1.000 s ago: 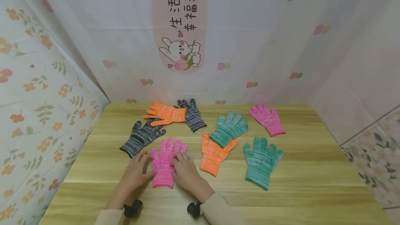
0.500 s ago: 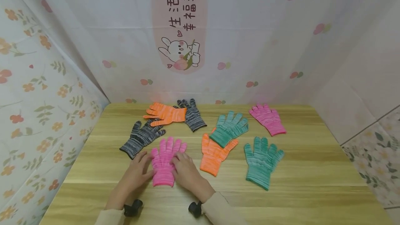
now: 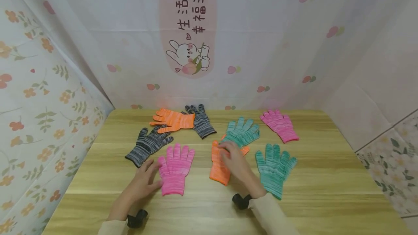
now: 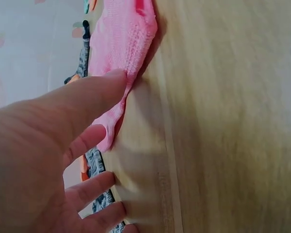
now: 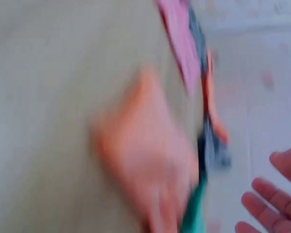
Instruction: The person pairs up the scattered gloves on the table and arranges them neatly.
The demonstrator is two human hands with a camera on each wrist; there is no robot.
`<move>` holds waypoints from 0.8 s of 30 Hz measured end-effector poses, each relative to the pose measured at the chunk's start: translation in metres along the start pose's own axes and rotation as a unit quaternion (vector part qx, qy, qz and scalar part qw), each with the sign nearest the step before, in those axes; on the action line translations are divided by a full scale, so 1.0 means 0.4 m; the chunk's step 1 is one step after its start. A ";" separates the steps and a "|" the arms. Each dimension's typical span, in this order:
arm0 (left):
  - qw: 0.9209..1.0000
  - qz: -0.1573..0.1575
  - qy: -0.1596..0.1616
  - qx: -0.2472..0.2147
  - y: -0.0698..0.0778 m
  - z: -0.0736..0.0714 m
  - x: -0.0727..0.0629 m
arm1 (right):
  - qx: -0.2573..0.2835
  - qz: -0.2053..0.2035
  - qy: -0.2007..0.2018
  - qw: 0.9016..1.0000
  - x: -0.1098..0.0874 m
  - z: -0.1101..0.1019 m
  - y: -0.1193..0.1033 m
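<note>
Gloves (image 3: 174, 171) lie on the table (image 3: 326, 206), two each of gray, orange, pink and green: eight. At left, one orange glove (image 3: 176, 120) hides bits of both gray gloves (image 3: 145, 148). Next, the left hand (image 3: 140, 184), fingers loose, touches the near pink glove, which runs long front to back, its fingers pointing away from the person. Then the right hand (image 3: 238, 160), fingers loose, blocks part of the near orange glove (image 3: 219, 173) and the green glove (image 3: 242, 132) on it; its wrist view is blurry.
</note>
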State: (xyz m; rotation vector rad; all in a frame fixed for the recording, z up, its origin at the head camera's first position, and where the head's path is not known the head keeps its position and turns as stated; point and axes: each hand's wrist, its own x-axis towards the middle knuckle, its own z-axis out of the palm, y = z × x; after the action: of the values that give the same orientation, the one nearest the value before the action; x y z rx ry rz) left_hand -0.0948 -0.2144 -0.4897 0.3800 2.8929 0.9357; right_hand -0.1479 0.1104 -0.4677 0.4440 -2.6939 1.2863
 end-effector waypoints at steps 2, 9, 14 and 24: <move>1.000 0.001 -0.005 0.004 -0.001 -0.001 0.001 | -0.025 0.031 0.035 0.999 0.009 -0.063 0.050; 1.000 -0.006 -0.018 0.012 0.007 -0.007 0.005 | -0.079 0.168 0.063 0.981 0.004 -0.271 0.250; 0.999 -0.022 -0.034 0.021 0.011 -0.011 0.011 | -0.091 0.245 0.109 0.959 -0.012 -0.358 0.357; 0.998 -0.033 -0.045 0.027 0.013 -0.015 0.012 | -0.100 0.346 0.083 0.929 -0.011 -0.399 0.414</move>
State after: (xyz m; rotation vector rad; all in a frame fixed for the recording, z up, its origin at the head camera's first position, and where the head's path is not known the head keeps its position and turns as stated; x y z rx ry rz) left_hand -0.0992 -0.2126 -0.4819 0.3198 2.8342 0.8111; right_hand -0.1982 0.3337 -0.4904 -0.6717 -2.8798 1.0677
